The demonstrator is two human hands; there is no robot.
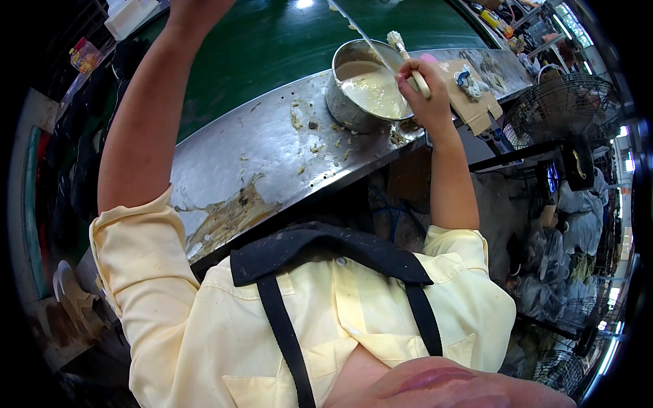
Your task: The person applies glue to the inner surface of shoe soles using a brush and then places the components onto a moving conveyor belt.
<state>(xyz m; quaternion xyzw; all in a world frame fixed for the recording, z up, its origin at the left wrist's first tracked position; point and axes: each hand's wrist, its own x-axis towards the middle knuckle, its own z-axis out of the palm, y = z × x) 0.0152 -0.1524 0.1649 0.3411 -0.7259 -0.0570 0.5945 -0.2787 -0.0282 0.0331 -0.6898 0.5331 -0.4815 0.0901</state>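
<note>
My right hand (427, 92) is closed round the pale handle of a brush (405, 56), whose clotted whitish bristles point up and away. It is at the right rim of a round metal pot (350, 117) that holds a creamy, pale liquid (371, 92). A long thin pale stick (360, 30) slants across the pot towards my right hand; whether my fingers touch it I cannot tell. My left hand (197, 8) reaches far forward over the green surface (252, 61). Its fingers are cut off by the upper edge, so what they do is hidden.
The pot stands on a metal ledge (231, 146) smeared with dried residue. Right of it lies cardboard (469, 109) with a crumpled cloth (471, 83). A caged fan (561, 109) stands farther right. A plastic jar (85, 56) is at far left.
</note>
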